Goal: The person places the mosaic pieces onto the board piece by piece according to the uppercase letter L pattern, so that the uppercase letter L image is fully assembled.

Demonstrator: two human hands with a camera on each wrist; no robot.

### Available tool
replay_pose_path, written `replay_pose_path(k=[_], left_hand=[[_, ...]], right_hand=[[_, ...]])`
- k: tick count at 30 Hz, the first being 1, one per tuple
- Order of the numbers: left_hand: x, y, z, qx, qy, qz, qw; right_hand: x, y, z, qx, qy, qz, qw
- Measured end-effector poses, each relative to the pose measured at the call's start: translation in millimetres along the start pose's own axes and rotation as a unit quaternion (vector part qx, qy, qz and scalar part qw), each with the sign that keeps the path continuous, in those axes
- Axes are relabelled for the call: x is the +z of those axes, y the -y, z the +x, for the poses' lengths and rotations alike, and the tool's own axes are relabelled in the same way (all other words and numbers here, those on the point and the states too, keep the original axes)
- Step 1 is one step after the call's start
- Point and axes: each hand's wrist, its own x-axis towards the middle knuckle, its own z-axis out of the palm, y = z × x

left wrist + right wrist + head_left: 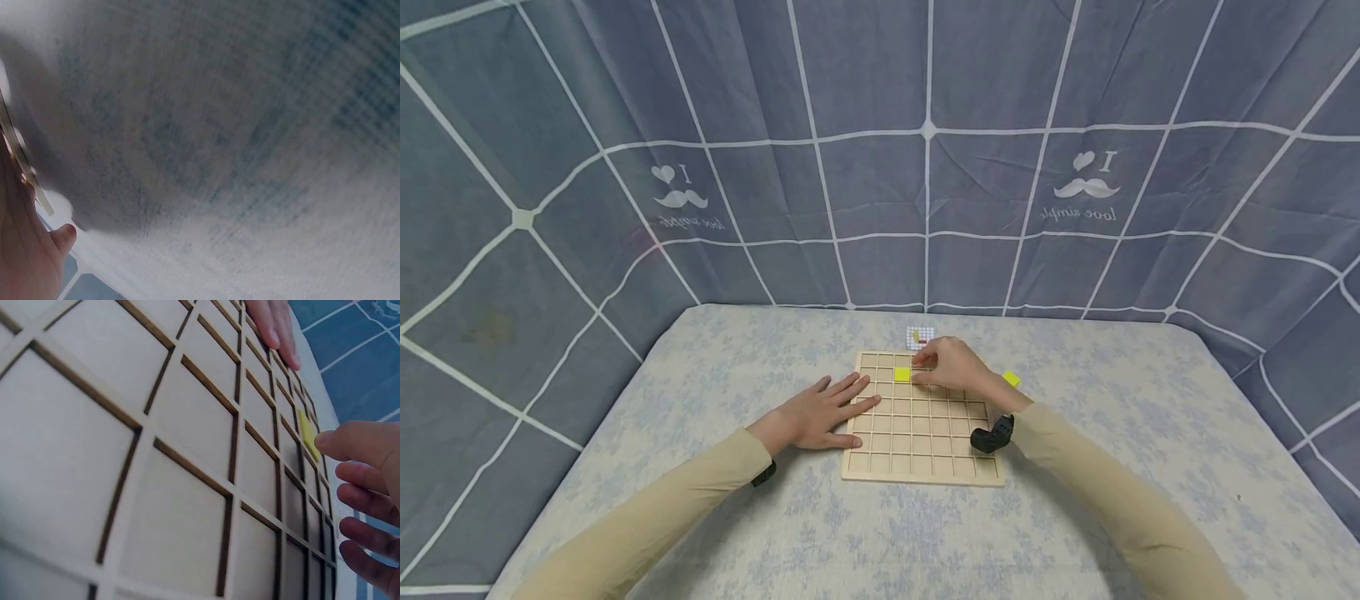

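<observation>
In the head view, the left hand (822, 412) is lying flat with its fingers spread over the left edge of the wooden grid board (917, 477), probably so that the board is staying put while the other hand is working. The right hand (958, 365) is reaching over the far part of the board, its fingers loosely bent beside a yellow square (902, 374) that is sitting in a cell near the far side, left of the middle. That bent posture is suiting a small, thin piece, which only fingertips could be adjusting inside a cell. A second yellow piece (1011, 378) is lying on the tablecloth (760, 533) just beyond the right edge, seemingly within easy reach. A small printed card (919, 337) is resting behind the board, likely where the person can be glancing at it. In the left wrist view, cloth is filling most of the picture, and only part of the open hand is showing beside the board's edge. In the right wrist view, the thumb (337, 439) is meeting the yellow square's edge, apparently touching it, while the other fingers are curving loosely, clear of it and gripping nothing visible.
</observation>
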Motion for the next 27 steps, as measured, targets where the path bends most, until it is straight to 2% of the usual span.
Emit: replay_pose_path(k=[7,14,21,27], left_hand=[[0.4,-0.3,-0.6,0.001,0.000,0.004,1.0000],[0.7,-0.1,-0.8,0.003,0.003,-0.001,1.0000],[4.2,1.7,0.1,0.008,-0.011,-0.006,0.9999],[1.9,0.5,-0.7,0.006,-0.004,-0.005,1.0000]], right_hand=[[-24,-8,-15.6,-0.001,-0.025,-0.004,0.9997],[-46,-22,-33.6,0.042,-0.041,-0.003,0.9983],[-59,-40,-54.8,0.041,-0.062,-0.019,0.9971],[-68,-52,-77.6,0.055,-0.061,-0.030,0.9962]])
